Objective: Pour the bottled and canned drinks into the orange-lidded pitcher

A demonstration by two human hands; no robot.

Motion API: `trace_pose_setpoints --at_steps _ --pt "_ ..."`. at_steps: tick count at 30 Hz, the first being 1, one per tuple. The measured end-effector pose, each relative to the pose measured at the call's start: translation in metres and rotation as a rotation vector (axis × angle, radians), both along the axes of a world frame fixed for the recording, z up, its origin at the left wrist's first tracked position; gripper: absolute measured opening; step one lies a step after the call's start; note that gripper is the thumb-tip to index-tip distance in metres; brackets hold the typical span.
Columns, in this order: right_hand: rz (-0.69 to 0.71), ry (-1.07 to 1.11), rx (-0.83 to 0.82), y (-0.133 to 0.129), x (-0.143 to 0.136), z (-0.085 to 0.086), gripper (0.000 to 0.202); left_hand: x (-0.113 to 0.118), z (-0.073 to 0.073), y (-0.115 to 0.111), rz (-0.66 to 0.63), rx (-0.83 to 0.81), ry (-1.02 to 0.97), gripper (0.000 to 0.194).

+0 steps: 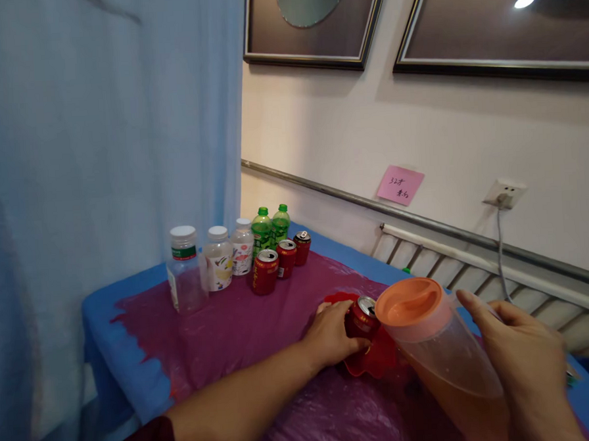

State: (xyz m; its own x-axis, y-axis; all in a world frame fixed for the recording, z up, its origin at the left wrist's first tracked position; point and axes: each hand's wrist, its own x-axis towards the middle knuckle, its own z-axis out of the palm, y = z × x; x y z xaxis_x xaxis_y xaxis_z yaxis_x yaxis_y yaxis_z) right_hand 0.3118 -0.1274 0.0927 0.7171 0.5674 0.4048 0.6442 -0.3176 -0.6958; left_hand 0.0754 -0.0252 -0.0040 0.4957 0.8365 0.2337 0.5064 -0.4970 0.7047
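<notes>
My left hand (333, 333) is wrapped round a red can (363, 317) that stands over a red scalloped dish (381, 357). The can's silver top faces up and shows an opening. In my right hand (518, 350) is the handle of a clear plastic pitcher (454, 357) with an orange lid (411, 301). The pitcher leans to the left, its lid end close beside the can's top, and holds a brownish liquid. Whether any liquid leaves it cannot be seen.
Behind on the purple sheet (231, 335) stand red cans (265, 273), green bottles (262, 232), two printed bottles (218, 261) and a large clear jar (186, 279). A blue curtain (113, 157) hangs at left; a radiator (550, 299) and plugged socket (504, 194) are at right.
</notes>
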Motion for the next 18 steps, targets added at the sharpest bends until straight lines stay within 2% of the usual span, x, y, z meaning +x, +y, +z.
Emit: trace_pose_setpoints --at_steps 9,18 --pt "-0.006 0.041 -0.021 0.0023 0.002 -0.0006 0.057 0.0004 -0.0026 0.001 0.0 -0.003 -0.015 0.067" --pt "-0.001 0.084 0.005 0.0051 0.0074 -0.0083 0.056 0.0005 0.0005 -0.0007 0.074 -0.036 -0.011 0.067"
